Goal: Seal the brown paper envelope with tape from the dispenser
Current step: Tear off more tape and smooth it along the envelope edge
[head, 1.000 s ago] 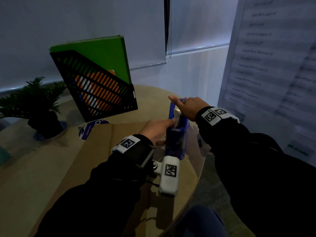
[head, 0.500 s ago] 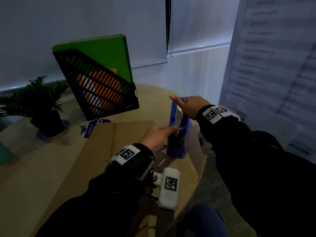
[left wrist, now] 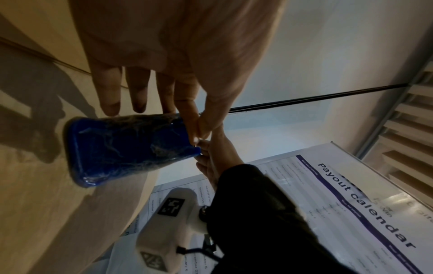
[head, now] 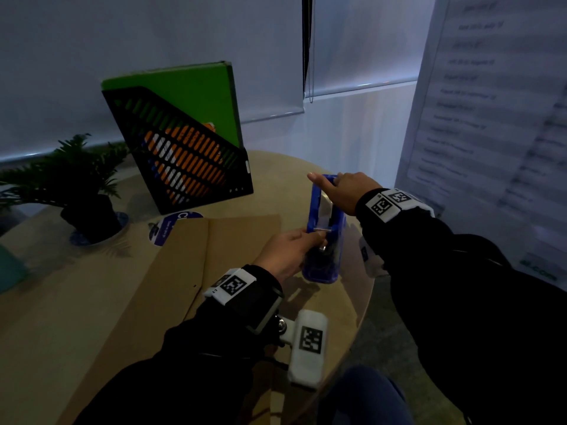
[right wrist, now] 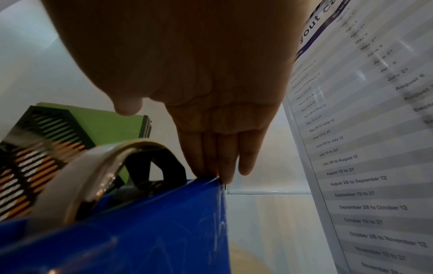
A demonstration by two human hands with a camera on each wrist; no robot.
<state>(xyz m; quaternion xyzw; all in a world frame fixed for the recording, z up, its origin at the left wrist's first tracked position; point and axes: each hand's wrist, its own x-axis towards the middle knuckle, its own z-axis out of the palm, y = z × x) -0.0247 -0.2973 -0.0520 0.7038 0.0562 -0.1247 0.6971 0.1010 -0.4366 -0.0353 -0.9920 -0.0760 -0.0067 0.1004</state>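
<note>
The blue tape dispenser (head: pixel 324 259) stands on the round table, right of the brown envelope (head: pixel 196 271), which lies flat. My right hand (head: pixel 329 184) presses straight fingers (right wrist: pixel 211 163) onto the dispenser's far top edge (right wrist: pixel 150 228), beside the tape roll (right wrist: pixel 77 178). My left hand (head: pixel 316 237) is at the near cutter end, where thumb and forefinger pinch the tape end (left wrist: pixel 198 140) against the dispenser's side (left wrist: pixel 126 148). The other left fingers hang straight. The tape end itself is too small to make out.
A black slotted file rack (head: pixel 184 161) with a green folder stands behind the envelope. A potted plant (head: pixel 82 194) sits at the left, with a round blue sticker (head: pixel 171 225) beside it. A payout calendar poster (head: pixel 491 118) hangs right. The table edge (head: pixel 365 302) curves close to the dispenser.
My left hand has slid from the dispenser's upper side toward me, down to the cutter end. The right hand has stayed on top of the dispenser.
</note>
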